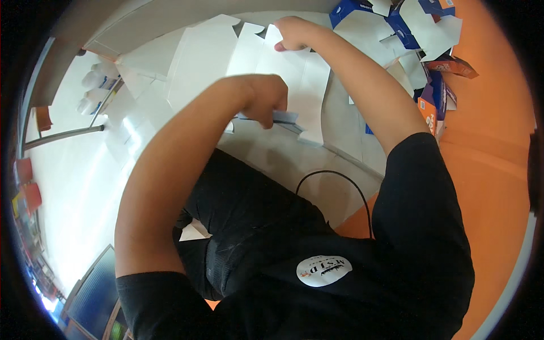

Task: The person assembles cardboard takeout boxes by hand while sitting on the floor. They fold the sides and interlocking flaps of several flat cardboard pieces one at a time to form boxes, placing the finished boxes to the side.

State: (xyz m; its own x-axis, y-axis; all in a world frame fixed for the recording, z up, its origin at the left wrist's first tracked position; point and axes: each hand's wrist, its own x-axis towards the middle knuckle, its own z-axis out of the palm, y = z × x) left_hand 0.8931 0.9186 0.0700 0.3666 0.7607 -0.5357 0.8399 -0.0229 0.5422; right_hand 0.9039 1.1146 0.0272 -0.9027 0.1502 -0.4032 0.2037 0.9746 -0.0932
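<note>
A white unfolded carton (309, 76) with creases and notched flaps lies on the pale surface in front of me. My left hand (262, 96) is closed at its near edge, fingers curled down around a bluish-grey flap (285, 117); the fingertips are partly hidden. At the carton's far edge, my right hand (294, 34) pinches the board, the thumb on the white face. To the left, another white cardboard panel (201, 51) spreads out flat; whether it belongs to the same carton I cannot tell.
Several blue, white and orange boxes (422, 28) are heaped at the far right against an orange wall (481, 124). A black cable (340, 173) loops near my legs. White plastic bottles (96, 90) stand by a metal rail (68, 136) at the left.
</note>
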